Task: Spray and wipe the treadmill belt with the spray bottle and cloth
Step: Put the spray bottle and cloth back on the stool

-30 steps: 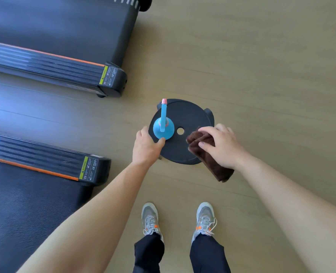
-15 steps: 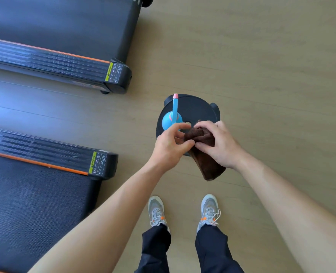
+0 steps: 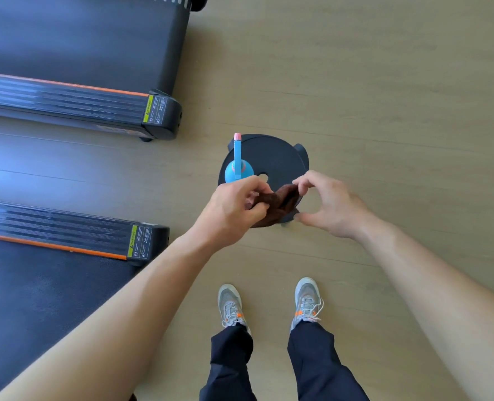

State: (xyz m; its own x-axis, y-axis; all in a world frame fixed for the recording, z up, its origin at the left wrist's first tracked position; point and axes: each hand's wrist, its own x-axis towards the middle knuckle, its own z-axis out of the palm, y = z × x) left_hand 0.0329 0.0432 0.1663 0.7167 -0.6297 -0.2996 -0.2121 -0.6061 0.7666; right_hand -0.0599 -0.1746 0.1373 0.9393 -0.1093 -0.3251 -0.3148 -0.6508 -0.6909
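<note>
Head view: left hand (image 3: 228, 211) fingers pinch the brown cloth (image 3: 279, 202). Right hand (image 3: 331, 205) fingers are spread, touching the cloth's right edge. Both are above a round black stool (image 3: 274, 157), where the blue spray bottle (image 3: 238, 166) stands. Treadmill belt (image 3: 31, 299) lies near left.

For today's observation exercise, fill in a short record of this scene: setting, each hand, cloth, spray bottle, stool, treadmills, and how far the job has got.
setting: wooden floor, seen from above
left hand: closed on the brown cloth
right hand: open, fingers curled beside the cloth, whether touching it is unclear
spray bottle: blue with pink tip, upright on the stool, not held
stool: round, black, hole in the middle
treadmills: two at left, near one, far one
progress: no visible spraying or wiping yet
</note>
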